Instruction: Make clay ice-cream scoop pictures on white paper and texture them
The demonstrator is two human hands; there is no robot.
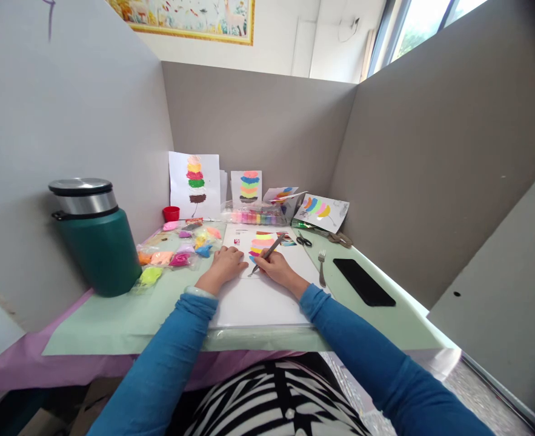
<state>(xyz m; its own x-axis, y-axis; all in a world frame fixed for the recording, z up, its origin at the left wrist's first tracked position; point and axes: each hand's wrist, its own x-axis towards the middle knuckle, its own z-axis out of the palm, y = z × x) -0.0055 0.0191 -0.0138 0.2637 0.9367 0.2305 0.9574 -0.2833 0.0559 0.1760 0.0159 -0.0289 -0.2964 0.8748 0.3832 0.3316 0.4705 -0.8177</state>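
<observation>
A small white card (260, 272) with bright colour bands, yellow, orange, pink and blue among them, lies on a larger white sheet (258, 307). My left hand (225, 266) rests flat at the card's left edge, fingers stretched out. Between the fingers of my right hand (277, 267) is a slim grey pen (274, 245), slanting up to the right. Its tip points at the lower left part of the card, below the bands, near a small dark mark. Whether the tip touches the paper is too small to tell.
Left stand a green bottle (99, 248) and bags of coloured clay (162, 258) near a red cup (171, 213). Right lie scissors (303, 240), a fork (322, 266) and a black phone (363, 281). Painted sheets (208, 181) lean behind a clear paint box (255, 216); partitions (258, 115) enclose the table.
</observation>
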